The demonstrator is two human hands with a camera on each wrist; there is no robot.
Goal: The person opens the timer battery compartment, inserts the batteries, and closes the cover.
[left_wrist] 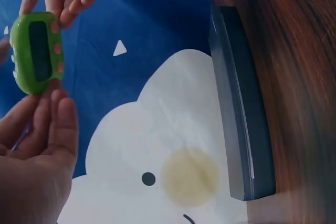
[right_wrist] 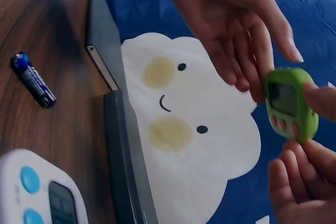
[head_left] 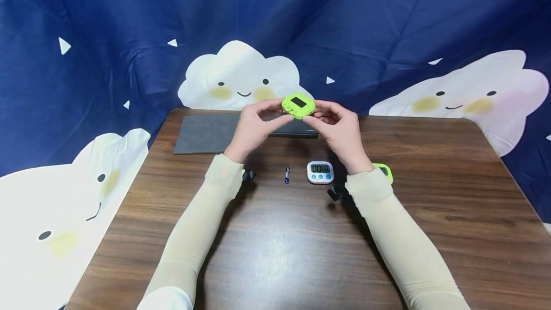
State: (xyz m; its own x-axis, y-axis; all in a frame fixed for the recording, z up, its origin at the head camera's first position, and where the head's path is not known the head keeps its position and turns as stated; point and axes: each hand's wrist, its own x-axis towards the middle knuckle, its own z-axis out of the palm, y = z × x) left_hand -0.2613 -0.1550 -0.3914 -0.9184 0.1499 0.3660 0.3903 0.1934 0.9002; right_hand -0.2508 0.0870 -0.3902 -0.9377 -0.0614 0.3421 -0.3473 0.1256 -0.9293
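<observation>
A bright green digital timer (head_left: 306, 110) is held up above the far part of the table, between both hands. Its upper face shows a dark rectangle in the head view. From the wrist views I see the other face, with a dark display (right_wrist: 282, 99) and pink buttons. My left hand (head_left: 253, 128) pinches the timer's left edge with thumb and fingers. On the opposite edge, my right hand (head_left: 343, 130) grips it the same way. Below the hands lie a small blue battery (head_left: 287, 175) and a white timer (head_left: 320, 179) with blue buttons.
Another green timer (head_left: 389, 171) is partly hidden behind my right wrist. A dark grey flat board (head_left: 202, 133) and a black box (head_left: 294, 134) lie along the back of the wooden table (head_left: 430, 166). Behind it hangs a blue curtain (head_left: 366, 23) with clouds.
</observation>
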